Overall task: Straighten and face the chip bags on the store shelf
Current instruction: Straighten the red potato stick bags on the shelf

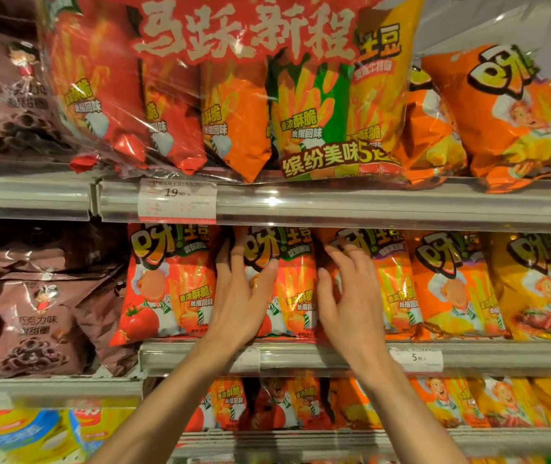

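Centrally, on the middle shelf (300, 358), two hands are being laid against a row of upright chip bags. The left hand (238, 296) is being pressed onto the second red bag (287, 279), with its fingers spread up the bag's left edge and its thumb stretched across the front; nothing is being gripped. The right hand (351, 293) is being rested, fingers straight and slightly spread, on the orange bag (391, 283) just at 3 o'clock of that red one, its fingertips reaching the printed logo near the top. At 9 o'clock of the left hand, another red bag (166, 283) with a tomato picture is being shown face-on. At 3 o'clock of the right hand, a further orange bag (451, 283) and a yellow bag (542, 286) are being displayed. Above, at 12 o'clock, a large multipack (233, 95) is being carried by the upper shelf (367, 202), beside a price tag (177, 200). Brown snack bags (39, 323) are being stacked at far 9 o'clock.
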Available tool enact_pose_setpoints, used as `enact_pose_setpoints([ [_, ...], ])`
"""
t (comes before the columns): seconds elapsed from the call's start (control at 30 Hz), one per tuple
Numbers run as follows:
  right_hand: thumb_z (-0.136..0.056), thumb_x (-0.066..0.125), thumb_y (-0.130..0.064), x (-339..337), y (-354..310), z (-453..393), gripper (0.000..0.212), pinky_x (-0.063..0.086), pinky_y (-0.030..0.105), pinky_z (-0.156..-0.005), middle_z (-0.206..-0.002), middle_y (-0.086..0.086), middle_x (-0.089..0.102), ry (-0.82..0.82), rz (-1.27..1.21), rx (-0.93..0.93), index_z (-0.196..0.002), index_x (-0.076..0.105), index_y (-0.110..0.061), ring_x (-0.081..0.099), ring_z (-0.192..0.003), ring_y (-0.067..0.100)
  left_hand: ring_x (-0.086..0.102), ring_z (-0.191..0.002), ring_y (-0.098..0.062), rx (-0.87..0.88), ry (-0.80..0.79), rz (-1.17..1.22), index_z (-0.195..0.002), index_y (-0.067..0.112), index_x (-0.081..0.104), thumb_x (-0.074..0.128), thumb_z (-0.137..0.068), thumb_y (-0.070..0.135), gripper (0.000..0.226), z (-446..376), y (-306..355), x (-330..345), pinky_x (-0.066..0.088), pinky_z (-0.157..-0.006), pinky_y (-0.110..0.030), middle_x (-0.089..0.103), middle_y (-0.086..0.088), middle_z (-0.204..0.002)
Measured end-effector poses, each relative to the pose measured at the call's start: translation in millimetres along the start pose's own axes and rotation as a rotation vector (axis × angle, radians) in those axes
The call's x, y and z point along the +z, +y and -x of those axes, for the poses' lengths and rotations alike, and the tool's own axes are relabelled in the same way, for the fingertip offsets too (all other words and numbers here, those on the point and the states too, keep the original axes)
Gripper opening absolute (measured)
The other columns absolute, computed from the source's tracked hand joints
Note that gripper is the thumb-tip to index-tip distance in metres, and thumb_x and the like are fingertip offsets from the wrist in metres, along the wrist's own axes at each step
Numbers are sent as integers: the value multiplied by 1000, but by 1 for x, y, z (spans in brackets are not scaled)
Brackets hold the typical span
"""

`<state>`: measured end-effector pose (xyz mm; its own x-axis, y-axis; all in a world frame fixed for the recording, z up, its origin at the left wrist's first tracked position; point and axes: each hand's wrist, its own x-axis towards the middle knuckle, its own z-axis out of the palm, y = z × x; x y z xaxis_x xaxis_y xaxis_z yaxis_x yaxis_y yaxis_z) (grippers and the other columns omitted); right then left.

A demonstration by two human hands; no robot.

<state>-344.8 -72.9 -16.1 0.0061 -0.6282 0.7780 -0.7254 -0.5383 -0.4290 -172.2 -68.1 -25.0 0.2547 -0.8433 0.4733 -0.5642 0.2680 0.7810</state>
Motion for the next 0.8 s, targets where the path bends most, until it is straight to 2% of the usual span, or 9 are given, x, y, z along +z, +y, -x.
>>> enact_pose_setpoints([
  [0.03, -100, 54, -25, -3, 10, 0, 37, 34, 44, -113, -134, 12, 54, 45, 113, -2, -132, 58, -8, 43, -134, 29, 18, -150, -21, 44, -25, -38, -151, 53, 8, 46, -93, 68, 71, 4, 0, 1, 27, -109, -34, 3, 7, -163],
  [0.1, -98, 49, -39, -7, 29, 0, 47, 26, 56, -117, -139, 18, 52, 36, 333, 76, -132, 58, -8, 35, -140, 39, 8, -154, -23, 67, -77, -101, -148, 61, 8, 51, -86, 75, 77, 9, 2, 5, 28, -116, -42, -12, 16, -162],
  [0.17, -99, 40, -51, -5, 39, 4, 58, 18, 59, -119, -143, 19, 50, -38, 458, 135, -135, 54, -8, 28, -145, 41, 3, -155, -22, 50, -91, -138, -148, 64, 6, 55, -81, 80, 84, 12, 2, 9, 27, -118, -47, -16, 17, -162],
  [0.27, -101, 36, -53, 1, 46, 4, 60, 17, 57, -120, -144, 18, 50, -37, 510, 148, -136, 52, -7, 28, -146, 39, -3, -155, -19, 48, -59, -148, -150, 62, 8, 56, -78, 81, 89, 9, 2, 15, 26, -119, -46, -18, 18, -162],
  [0.43, -101, 42, -54, 7, 49, -1, 63, 18, 57, -120, -147, 19, 48, -30, 504, 181, -139, 50, -5, 33, -143, 38, 2, -154, -26, 36, -50, -197, -151, 60, 6, 54, -75, 84, 92, 1, 3, 22, 31, -118, -52, -15, 15, -162],
  [0.6, -99, 47, -55, -3, 55, 0, 66, 8, 50, -124, -155, 17, 40, -87, 290, 164, -145, 46, -8, 21, -150, 33, 4, -154, -29, 7, -82, -231, -153, 56, 5, 54, -77, 82, 94, 4, 4, 23, 25, -120, -51, -10, 6, -164],
  [0.73, -99, 55, -44, -28, 54, 1, 55, 21, 48, -121, -153, 14, 43, -171, 198, 148, -142, 51, -12, 26, -148, 32, -3, -155, -25, 28, -116, -214, -155, 51, 12, 49, -83, 81, 86, 8, 2, 13, 22, -122, -52, -16, 5, -165],
  [0.8, -98, 56, -40, -41, 48, 8, 46, 32, 44, -116, -147, 8, 51, -174, 130, 146, -137, 56, -15, 38, -141, 27, 2, -155, -21, 58, -100, -186, -153, 48, 21, 51, -89, 72, 75, 17, -2, 4, 24, -121, -49, -8, 7, -167],
])
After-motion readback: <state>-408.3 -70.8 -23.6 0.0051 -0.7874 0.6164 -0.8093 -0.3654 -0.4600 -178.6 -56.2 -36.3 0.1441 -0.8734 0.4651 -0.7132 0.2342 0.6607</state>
